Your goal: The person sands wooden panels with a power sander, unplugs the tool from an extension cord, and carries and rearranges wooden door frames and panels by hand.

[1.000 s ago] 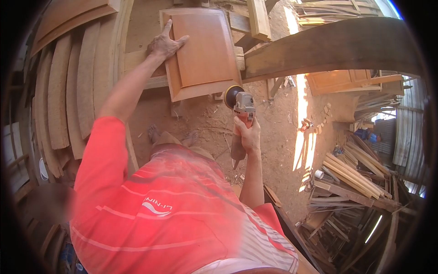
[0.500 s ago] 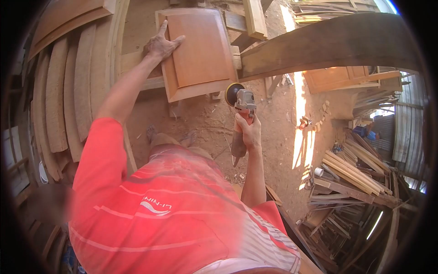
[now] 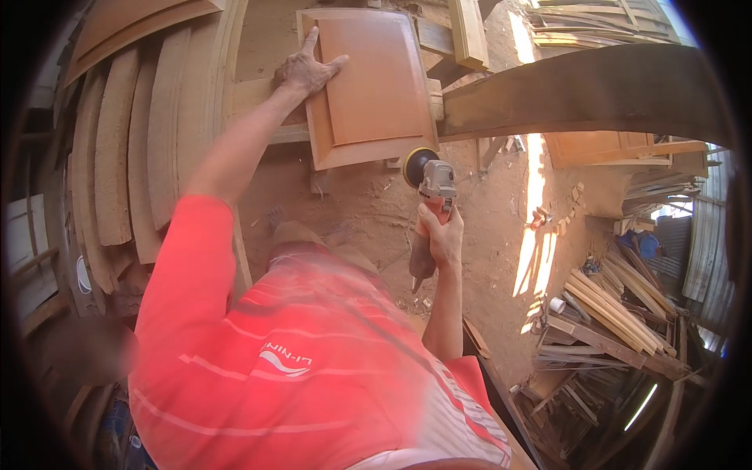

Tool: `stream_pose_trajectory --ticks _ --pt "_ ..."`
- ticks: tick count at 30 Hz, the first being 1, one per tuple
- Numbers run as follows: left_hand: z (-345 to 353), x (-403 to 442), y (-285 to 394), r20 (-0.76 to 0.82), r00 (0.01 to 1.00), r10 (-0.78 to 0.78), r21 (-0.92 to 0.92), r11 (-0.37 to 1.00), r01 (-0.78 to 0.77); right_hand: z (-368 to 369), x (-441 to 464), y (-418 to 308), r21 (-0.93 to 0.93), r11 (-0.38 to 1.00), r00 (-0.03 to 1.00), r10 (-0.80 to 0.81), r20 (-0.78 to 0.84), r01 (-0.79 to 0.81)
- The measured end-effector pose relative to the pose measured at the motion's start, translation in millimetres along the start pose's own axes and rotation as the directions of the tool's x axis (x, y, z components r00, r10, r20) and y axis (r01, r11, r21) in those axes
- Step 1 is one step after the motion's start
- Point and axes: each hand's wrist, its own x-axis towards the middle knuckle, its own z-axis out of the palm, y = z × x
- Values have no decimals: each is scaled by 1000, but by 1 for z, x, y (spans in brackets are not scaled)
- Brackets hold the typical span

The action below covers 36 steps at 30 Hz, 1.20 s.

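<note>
A wooden raised panel (image 3: 372, 82), reddish-brown with paler bevelled edges, lies at the top centre. My left hand (image 3: 308, 70) rests on its left edge, thumb and index finger spread apart. In my right hand (image 3: 443, 235) is an angle grinder (image 3: 437, 184), grey at the head, with my fingers wrapped round its body. A round black sanding pad (image 3: 419, 167) with a yellow rim is fitted to the grinder. The pad is close to the panel's lower right corner; whether they touch I cannot tell.
Several thick boards (image 3: 113, 157) stand along the left side. A large curved timber (image 3: 580, 94) reaches across the upper right. Stacked wood strips (image 3: 619, 309) and offcuts lie at the lower right, and another wooden panel (image 3: 599, 147) sits behind on the dirt floor (image 3: 501, 258).
The whole view has shifted, so most things now appear farther right. My left hand stays on the panel's left edge, and the grinder remains by the lower right corner.
</note>
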Motion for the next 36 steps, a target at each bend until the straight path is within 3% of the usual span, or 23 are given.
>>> stream_pose_trajectory --ticks 3,5,7,9,17,20,31,34,36 --pt "-7 -6 5 57 998 -36 5 999 36 33 -20 -9 -46 999 989 1 145 5" --pt "-5 -3 1 77 996 -51 -7 999 52 56 -28 -10 -192 975 979 -78 189 115" --pt "12 4 -11 -22 1000 20 -68 997 -21 74 -38 -21 -230 967 975 -57 215 107" --pt "3 -3 -4 -17 1000 6 -80 997 -8 85 -44 -33 -291 952 968 -26 249 100" --pt "4 -1 -4 -5 1000 -6 -69 998 5 95 -54 -42 -316 947 977 5 213 64" --pt "9 1 -6 -38 999 28 -148 988 -34 102 -63 -42 -347 933 974 -17 225 96" --pt "-1 -2 -1 28 999 -40 -51 998 41 105 -64 -36 -320 941 977 -43 208 110" --pt "1 -1 -1 19 1000 -17 -94 995 19 98 -62 -37 -270 963 990 12 142 27" --pt "8 4 -5 0 1000 -5 -105 994 5 97 -65 -43 -332 941 983 -7 184 69"
